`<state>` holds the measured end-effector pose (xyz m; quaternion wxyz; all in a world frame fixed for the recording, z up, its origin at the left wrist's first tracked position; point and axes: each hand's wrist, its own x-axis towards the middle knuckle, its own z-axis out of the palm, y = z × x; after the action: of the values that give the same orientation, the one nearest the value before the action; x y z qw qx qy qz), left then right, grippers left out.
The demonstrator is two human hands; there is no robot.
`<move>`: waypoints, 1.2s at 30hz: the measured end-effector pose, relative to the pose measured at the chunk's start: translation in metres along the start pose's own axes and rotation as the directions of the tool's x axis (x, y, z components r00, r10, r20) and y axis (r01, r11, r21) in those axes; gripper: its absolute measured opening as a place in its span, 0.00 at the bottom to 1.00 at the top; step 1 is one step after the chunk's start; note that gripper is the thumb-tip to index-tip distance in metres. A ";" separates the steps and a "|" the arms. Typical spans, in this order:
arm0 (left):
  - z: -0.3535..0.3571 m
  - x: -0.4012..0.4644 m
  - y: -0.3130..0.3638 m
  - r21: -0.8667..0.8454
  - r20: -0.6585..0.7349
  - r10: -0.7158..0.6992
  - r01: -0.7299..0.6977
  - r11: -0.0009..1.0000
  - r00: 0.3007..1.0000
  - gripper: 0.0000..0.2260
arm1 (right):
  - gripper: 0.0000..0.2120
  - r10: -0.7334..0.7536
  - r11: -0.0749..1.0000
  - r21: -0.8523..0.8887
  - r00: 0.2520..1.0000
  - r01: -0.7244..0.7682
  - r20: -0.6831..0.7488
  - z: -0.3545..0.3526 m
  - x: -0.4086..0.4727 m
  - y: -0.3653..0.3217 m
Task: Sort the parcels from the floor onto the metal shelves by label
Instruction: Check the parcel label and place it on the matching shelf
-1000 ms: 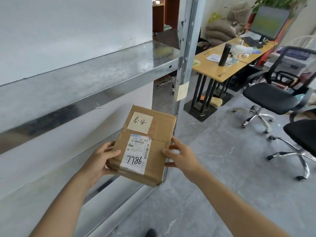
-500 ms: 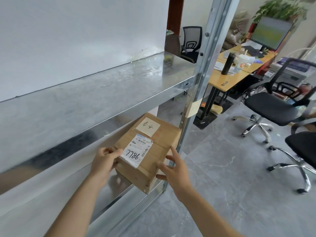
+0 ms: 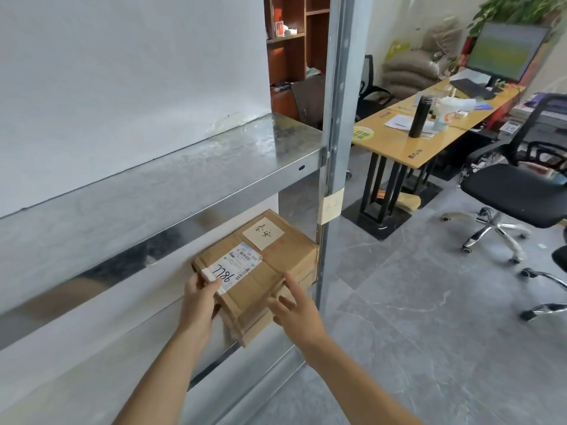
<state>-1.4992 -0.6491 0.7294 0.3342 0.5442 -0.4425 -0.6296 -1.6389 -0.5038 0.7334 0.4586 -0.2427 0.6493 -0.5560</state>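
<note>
A brown cardboard parcel [image 3: 270,271] lies under the upper metal shelf [image 3: 184,179], on the lower shelf [image 3: 251,375], close to the upright post [image 3: 334,118]. Its near corner juts out past the shelf's front. It carries a white shipping label with "7786" written on it and a cream note with handwriting. My left hand [image 3: 199,299] grips its near left corner, thumb on the label. My right hand [image 3: 297,308] presses its near right side with spread fingers.
A cream paper tag [image 3: 329,207] is taped to the post. To the right stand a wooden desk [image 3: 408,148] with a black flask [image 3: 418,116] and a monitor, and black office chairs [image 3: 515,191] on the grey floor. A white wall backs the shelves.
Both hands have carried the parcel forward and down, from in front of the rack into the space under the upper shelf. It has turned and now lies flatter, near the post.
</note>
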 end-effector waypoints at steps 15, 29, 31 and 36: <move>-0.033 -0.114 0.012 -0.204 0.007 -0.131 0.129 0.970 0.991 0.25 | 0.31 0.014 0.994 0.102 0.964 -0.043 0.264 -0.023 -0.003 -0.015; -0.227 -0.283 -0.009 -0.704 -0.274 0.091 -0.264 0.659 0.958 0.25 | 0.23 0.008 0.878 0.361 0.763 -0.315 0.646 0.139 -0.118 -0.051; -0.271 -0.324 -0.027 -0.716 -0.370 0.087 -0.344 0.607 0.925 0.25 | 0.25 0.034 0.881 0.294 0.670 -0.370 0.742 0.180 -0.155 -0.037; -0.385 -0.443 -0.091 -0.699 -0.586 0.025 -0.521 0.489 0.810 0.25 | 0.25 0.125 0.893 0.106 0.468 -0.437 0.875 0.286 -0.273 0.011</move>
<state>-1.0339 -0.2886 0.8125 0.7541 0.3783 -0.0673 -0.5326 -1.2628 -0.4183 0.8227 0.8344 -0.2939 0.2747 -0.3769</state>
